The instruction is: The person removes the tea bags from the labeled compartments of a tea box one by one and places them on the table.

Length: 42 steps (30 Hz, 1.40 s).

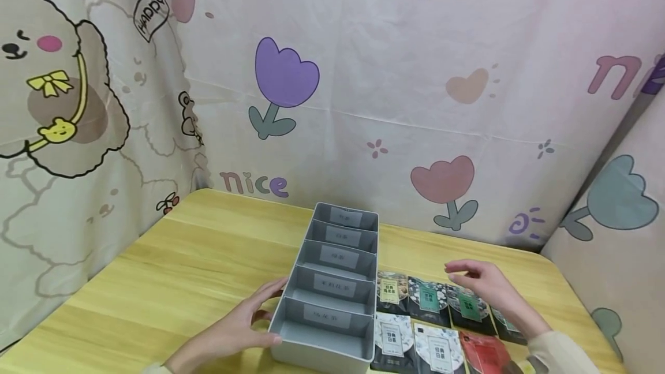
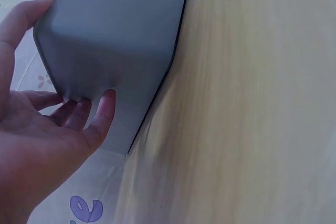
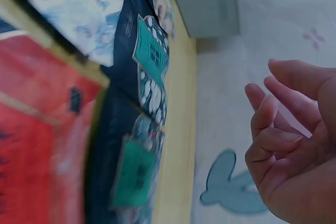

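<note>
A long grey organizer box (image 1: 322,351) with several compartments stands on the table, a handwritten label in each. My left hand (image 1: 236,325) rests against its left side, thumb at the rim near the front corner. In the left wrist view, the fingertips (image 2: 107,95) touch the box's outer wall. My right hand (image 1: 488,287) hovers over the back row of tea packets, fingers loosely bent and holding nothing. Below it lies a black packet with a green label (image 1: 470,307); left of that are another green-labelled packet (image 1: 428,299) and a yellow-labelled one (image 1: 391,292).
In the front row lie two white-topped packets (image 1: 393,336) (image 1: 440,351) and a red packet (image 1: 483,354). The right arm partly covers another back-row packet (image 1: 506,328). The wooden table (image 1: 171,270) meets a printed cloth backdrop (image 1: 353,74) behind and at both sides.
</note>
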{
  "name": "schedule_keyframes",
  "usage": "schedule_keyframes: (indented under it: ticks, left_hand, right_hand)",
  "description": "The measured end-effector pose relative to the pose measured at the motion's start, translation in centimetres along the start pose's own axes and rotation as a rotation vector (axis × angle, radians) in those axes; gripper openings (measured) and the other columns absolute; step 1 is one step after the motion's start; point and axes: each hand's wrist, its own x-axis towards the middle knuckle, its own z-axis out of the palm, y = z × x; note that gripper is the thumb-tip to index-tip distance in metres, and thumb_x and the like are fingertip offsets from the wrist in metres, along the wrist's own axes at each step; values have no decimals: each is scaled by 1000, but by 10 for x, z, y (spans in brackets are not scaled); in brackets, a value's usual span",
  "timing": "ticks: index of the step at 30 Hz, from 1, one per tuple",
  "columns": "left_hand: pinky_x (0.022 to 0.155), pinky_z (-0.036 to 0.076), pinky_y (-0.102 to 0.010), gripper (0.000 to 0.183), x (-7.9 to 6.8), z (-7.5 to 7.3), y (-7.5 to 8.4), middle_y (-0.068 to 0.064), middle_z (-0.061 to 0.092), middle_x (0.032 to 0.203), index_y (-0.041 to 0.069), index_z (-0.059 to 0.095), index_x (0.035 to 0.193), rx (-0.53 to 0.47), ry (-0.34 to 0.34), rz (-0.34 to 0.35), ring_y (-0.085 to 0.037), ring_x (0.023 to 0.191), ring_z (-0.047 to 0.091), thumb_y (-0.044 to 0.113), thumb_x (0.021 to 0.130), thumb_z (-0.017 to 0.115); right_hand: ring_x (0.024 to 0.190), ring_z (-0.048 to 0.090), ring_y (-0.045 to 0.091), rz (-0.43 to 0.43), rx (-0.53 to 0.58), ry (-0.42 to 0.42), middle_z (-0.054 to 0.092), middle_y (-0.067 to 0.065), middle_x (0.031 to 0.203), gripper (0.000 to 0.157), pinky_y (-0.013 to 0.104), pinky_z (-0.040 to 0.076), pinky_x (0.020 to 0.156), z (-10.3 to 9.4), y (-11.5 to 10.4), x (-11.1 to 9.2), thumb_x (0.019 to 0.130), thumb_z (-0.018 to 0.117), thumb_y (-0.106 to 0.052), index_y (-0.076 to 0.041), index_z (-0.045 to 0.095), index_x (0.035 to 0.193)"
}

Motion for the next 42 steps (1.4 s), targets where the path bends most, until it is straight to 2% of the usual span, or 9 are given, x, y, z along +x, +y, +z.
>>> schedule_keyframes:
  ticks: [6,12,16,23,27,31,35,39,42]
  left_hand:
    - [94,43,-26,83,1,-1,3,-29,19,150,0,20,152,0,-17,-10,-20,115,48,2,85,69]
    - [94,43,-25,82,1,-3,3,-29,19,150,-1,20,152,13,-19,2,-9,120,43,1,86,68]
    - [93,43,-25,80,0,-2,0,-30,20,149,-2,20,152,15,-19,15,-4,122,40,0,87,68]
    - [93,43,-25,81,1,-1,0,-29,18,150,-1,19,152,6,-39,-4,-22,113,50,2,87,68]
    - [92,43,-25,81,1,-3,1,-30,19,150,-1,19,152,6,-33,-7,-25,111,51,2,87,68]
    - [92,44,-26,81,0,-2,0,-32,18,149,-3,19,151,-4,-33,31,-19,115,47,-1,86,68]
    - [93,44,-26,82,1,0,-2,-33,17,149,-4,18,151,-29,-42,38,-21,113,49,-2,86,67]
    - [93,44,-26,82,1,0,-1,-33,17,148,-4,17,151,-30,-46,15,-27,107,54,0,86,67]
    - [93,43,-25,83,0,-1,1,-33,17,148,-5,17,151,-28,-46,10,-30,103,56,0,86,67]
  right_hand:
    - [95,63,26,-126,-23,-50,67,15,112,33,39,53,78,14,-23,32,93,65,-20,1,66,119]
    - [76,63,19,-220,-70,-75,69,12,106,24,38,53,66,22,-54,69,93,65,-16,-3,70,113]
    - [74,62,15,-274,-97,-103,69,10,106,25,34,52,65,26,-76,89,93,64,-17,-4,71,114]
    - [69,63,12,-396,-179,-167,69,13,109,26,31,53,62,38,-93,102,94,63,-13,0,69,115]
    - [65,59,11,-404,-144,-187,69,11,108,27,29,50,58,48,-97,109,94,63,-14,0,69,115]
    - [51,44,11,-332,2,-226,65,8,81,30,28,40,50,60,-98,120,96,60,-15,2,67,120]
    - [43,30,10,-271,99,-280,56,6,66,32,26,33,47,71,-91,132,96,60,-15,5,65,121]
    - [41,25,7,-270,72,-310,53,2,58,30,23,30,45,76,-87,139,94,63,-16,3,68,117]
    - [40,25,6,-306,12,-335,61,-1,67,26,22,29,43,75,-87,142,93,64,-13,2,70,114]
